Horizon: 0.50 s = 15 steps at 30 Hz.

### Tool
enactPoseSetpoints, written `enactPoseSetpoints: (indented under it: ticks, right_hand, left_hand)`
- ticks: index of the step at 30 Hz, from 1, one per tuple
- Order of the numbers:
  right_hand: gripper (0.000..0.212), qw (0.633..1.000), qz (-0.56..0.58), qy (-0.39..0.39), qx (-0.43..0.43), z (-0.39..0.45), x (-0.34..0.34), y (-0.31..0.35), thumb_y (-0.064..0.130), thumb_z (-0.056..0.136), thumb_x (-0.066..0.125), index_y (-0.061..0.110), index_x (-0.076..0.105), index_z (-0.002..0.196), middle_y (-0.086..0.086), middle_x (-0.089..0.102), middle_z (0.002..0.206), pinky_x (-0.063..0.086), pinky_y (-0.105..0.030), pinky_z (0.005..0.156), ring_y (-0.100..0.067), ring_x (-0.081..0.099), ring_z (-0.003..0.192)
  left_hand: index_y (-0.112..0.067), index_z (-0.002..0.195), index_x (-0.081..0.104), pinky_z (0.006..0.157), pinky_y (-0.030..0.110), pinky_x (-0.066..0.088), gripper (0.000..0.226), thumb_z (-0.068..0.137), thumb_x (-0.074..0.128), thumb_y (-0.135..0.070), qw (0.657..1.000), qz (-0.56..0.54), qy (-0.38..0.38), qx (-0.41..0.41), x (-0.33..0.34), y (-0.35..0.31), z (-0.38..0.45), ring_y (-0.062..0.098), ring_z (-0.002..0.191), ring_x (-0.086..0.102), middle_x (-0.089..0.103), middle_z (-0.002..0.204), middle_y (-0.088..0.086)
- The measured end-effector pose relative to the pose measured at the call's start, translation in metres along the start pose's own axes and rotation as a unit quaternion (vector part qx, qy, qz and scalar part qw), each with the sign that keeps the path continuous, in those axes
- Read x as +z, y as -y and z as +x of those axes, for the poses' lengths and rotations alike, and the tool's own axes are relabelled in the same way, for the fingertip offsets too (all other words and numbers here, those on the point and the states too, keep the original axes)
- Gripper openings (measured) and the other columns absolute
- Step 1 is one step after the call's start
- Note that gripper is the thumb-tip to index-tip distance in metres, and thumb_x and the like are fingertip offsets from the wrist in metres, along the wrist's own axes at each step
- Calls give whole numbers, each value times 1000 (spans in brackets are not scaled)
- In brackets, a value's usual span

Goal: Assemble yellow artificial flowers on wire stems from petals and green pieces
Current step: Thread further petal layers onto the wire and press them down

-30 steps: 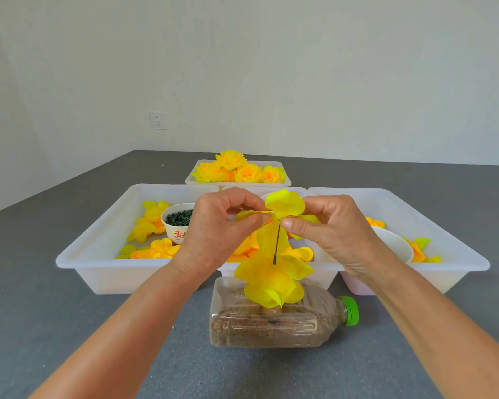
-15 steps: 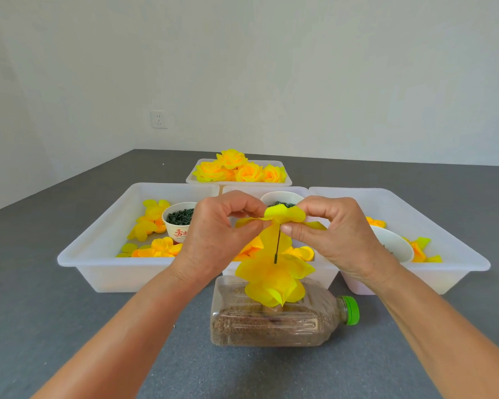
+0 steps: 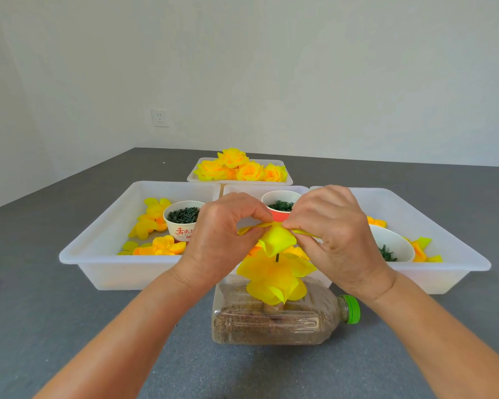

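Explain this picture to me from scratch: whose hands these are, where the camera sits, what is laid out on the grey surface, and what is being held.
No machine here: a person works with bare hands, filmed by one camera worn on the head, looking forward and down. The left hand and right hand each pinch an edge of a yellow petal piece over a thin dark wire stem. Lower on the stem sit more yellow petals. The stem rises from a plastic bottle lying on its side, green cap to the right, filled with something brown and grainy. Behind stand white trays with loose petals and paper cups of small dark green pieces. The far tray holds finished flowers.
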State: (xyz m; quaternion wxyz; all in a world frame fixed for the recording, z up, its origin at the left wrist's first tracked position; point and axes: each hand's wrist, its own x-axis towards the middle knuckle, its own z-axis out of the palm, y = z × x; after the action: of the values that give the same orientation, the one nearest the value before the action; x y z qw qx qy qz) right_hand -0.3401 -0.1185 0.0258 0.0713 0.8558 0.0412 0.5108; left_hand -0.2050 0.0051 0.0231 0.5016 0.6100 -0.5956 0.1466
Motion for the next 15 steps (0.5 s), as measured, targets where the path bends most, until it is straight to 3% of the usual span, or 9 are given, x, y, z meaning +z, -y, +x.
enactPoseSetpoints:
  ticks: [3,8,15]
  right_hand:
    - [5,1000,5,16,-8,1,-1,-2,5,75,71,10,73,73,-3,68,76,45,-43,76,-24,62,83]
    - [4,990,103,12,94,-3,0,-1,6,70,73,6,73,73,-4,69,74,49,-46,72,-22,63,79]
    - [3,989,108,7,100,-2,1,1,6,68,73,5,73,71,-3,70,75,50,-45,71,-23,64,78]
  left_hand:
    - [-7,79,73,76,25,50,13,70,76,1,999,19,-3,29,0,3,-1,14,82,64,67,84,-3]
    - [-2,73,71,62,39,53,2,71,71,-1,992,74,-7,98,3,5,-2,25,74,65,70,78,7]
    - [0,70,68,57,40,51,7,72,69,6,983,112,-1,147,3,8,0,28,68,61,68,75,8]
